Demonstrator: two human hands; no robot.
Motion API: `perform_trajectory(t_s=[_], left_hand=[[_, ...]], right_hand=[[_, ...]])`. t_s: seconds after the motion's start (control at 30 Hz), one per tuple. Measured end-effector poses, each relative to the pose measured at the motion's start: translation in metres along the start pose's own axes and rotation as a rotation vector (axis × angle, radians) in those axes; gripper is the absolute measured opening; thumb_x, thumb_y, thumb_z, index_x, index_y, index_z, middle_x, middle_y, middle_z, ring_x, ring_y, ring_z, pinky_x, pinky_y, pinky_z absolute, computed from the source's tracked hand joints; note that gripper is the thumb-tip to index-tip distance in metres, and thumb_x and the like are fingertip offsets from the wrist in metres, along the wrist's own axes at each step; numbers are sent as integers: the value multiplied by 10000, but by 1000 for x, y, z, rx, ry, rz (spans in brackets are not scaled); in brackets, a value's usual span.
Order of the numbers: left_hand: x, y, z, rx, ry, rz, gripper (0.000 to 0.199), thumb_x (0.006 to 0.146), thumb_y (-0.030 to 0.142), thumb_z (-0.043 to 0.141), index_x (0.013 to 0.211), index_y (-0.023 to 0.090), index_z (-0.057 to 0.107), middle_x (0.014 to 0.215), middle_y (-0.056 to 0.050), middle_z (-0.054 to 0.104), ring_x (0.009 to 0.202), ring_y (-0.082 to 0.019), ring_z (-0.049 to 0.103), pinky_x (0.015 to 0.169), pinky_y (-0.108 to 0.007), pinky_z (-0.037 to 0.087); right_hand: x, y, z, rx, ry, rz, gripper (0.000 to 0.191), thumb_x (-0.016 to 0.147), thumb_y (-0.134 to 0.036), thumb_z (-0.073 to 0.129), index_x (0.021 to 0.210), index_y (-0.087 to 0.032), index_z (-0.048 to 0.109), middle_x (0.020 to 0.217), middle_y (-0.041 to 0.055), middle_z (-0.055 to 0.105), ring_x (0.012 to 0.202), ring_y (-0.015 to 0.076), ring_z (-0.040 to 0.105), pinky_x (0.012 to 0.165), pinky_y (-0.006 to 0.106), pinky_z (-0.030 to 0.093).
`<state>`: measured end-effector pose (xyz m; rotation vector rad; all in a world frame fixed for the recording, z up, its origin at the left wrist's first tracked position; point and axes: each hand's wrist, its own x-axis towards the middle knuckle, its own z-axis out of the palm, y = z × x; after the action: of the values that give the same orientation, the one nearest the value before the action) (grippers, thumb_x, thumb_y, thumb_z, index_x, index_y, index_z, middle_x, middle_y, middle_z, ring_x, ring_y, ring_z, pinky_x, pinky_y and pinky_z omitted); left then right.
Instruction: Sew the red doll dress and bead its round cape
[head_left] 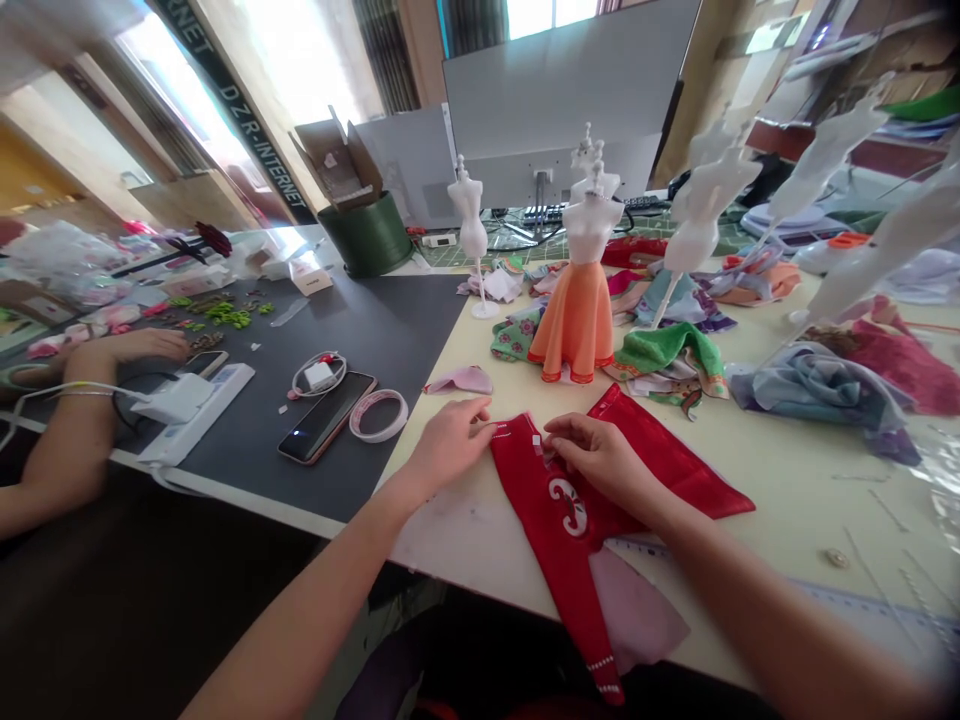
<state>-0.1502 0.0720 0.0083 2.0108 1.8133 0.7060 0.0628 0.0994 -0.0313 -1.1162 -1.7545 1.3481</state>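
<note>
A red doll-sized garment (551, 545) with a white curled motif and white dotted trim lies at the table's front edge, its lower end hanging over. My left hand (450, 445) is at its upper left corner, thumb and fingers closed at the cloth's edge. My right hand (600, 455) pinches at the top near a small white patch; whatever is between those fingertips is partly hidden. A wider red panel (675, 460) spreads out to the right, partly behind my right hand. Pinkish cloth (637, 610) shows beneath the garment.
White mini dress forms stand behind, one wearing an orange skirt (574, 325). Fabric scraps (667, 355) lie around them. Left are a tape roll (405, 415), a phone (328, 418), a power strip (199, 415) and another person's arm (75, 440). A clear ruler (847, 600) lies right.
</note>
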Motion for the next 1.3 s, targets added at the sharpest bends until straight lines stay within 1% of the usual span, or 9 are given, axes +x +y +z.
perform_trajectory(t_s=[0.1, 0.3, 0.4, 0.53, 0.83, 1.03, 1.13, 1.23, 1.3], left_hand=[[20, 4, 9, 70, -109, 46, 193, 780, 289, 562, 903, 174, 657, 881, -59, 661, 823, -209, 592, 732, -317, 449], [23, 1, 14, 25, -134, 61, 94, 755, 180, 539, 720, 180, 626, 767, -26, 653, 742, -178, 583, 667, -286, 434], [19, 2, 14, -58, -112, 64, 108, 780, 179, 520, 770, 183, 627, 808, -22, 659, 757, -165, 593, 691, -281, 451], [16, 7, 14, -357, -66, 83, 145, 818, 197, 502, 894, 180, 624, 889, -25, 666, 837, -151, 608, 767, -274, 475], [20, 15, 16, -768, -151, -21, 224, 795, 146, 508, 1005, 147, 588, 955, -49, 651, 884, -140, 615, 795, -265, 487], [30, 24, 11, -820, -358, -103, 426, 800, 244, 582, 1210, 169, 493, 965, -54, 637, 828, -135, 608, 741, -263, 467], [33, 25, 12, -739, -437, -101, 423, 730, 334, 690, 1094, 158, 568, 1029, -77, 629, 917, -172, 591, 754, -268, 460], [33, 25, 16, -657, -449, -88, 329, 701, 369, 715, 910, 139, 608, 938, -66, 638, 865, -169, 588, 710, -261, 456], [31, 25, 18, -683, -457, -90, 355, 705, 354, 715, 964, 146, 588, 926, -58, 635, 843, -161, 589, 704, -263, 459]], right_hand=[[0, 0, 1, 17, -3, 1, 136, 833, -291, 539, 926, -216, 604, 843, 26, 696, 750, 183, 663, 648, 293, 506], [0, 3, 3, 29, -22, -3, 153, 814, -234, 547, 959, -214, 590, 870, 25, 685, 786, 173, 656, 706, 294, 506], [1, 2, 4, 55, -27, 18, 232, 794, -198, 547, 1025, -214, 553, 857, 24, 678, 762, 163, 647, 664, 276, 501], [1, -4, 4, 168, -33, 70, 334, 775, -181, 551, 1102, -199, 488, 853, 28, 666, 716, 145, 626, 600, 250, 485], [-1, -18, 1, 395, 13, 102, 403, 730, -202, 601, 1109, -183, 466, 767, -4, 639, 564, 106, 570, 490, 217, 422], [1, -15, 0, 410, 84, 23, 408, 721, -235, 608, 1102, -181, 469, 717, -20, 609, 563, 117, 562, 514, 243, 439], [2, -12, 0, 386, 111, -14, 404, 726, -259, 612, 1095, -178, 469, 713, -20, 592, 563, 114, 545, 510, 243, 429], [2, -11, 1, 377, 108, -31, 393, 736, -262, 602, 1094, -174, 467, 721, -13, 591, 583, 117, 546, 510, 238, 419], [1, -11, 1, 374, 105, -46, 390, 747, -250, 592, 1108, -176, 465, 748, -2, 600, 617, 124, 564, 537, 245, 435]])
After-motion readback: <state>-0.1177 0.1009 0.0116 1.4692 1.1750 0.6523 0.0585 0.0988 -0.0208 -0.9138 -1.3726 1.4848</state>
